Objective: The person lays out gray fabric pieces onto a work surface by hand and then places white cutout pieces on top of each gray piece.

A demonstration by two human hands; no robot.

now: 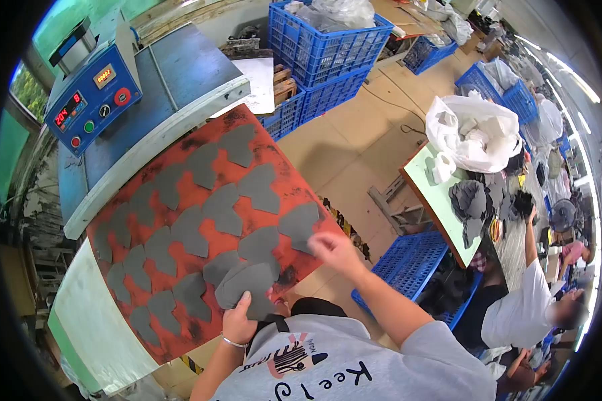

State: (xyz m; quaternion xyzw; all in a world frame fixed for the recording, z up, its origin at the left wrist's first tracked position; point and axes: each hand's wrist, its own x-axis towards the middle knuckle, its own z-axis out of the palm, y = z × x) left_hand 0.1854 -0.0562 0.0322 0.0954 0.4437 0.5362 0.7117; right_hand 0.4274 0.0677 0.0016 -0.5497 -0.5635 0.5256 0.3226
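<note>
My left hand [239,325] wraps around a stack of dark grey cut pieces [244,284], thumb on top, at the near edge of a red board. Laid out in rows on that red board [211,250] are several similar dark grey curved pieces, which look like fabric or foam. My right hand [338,254] has its fingers bunched together at the right corner of one grey piece [297,224], by the board's right edge. The fingertips overlap that corner; their exact grip is partly hidden.
A blue press machine [93,93] with red digits and buttons stands at upper left, beside its metal plate [180,73]. Blue crates [321,50] are stacked behind. On the right, a pale green table [435,200] carries a white bag [475,130]; a co-worker [522,307] sits there.
</note>
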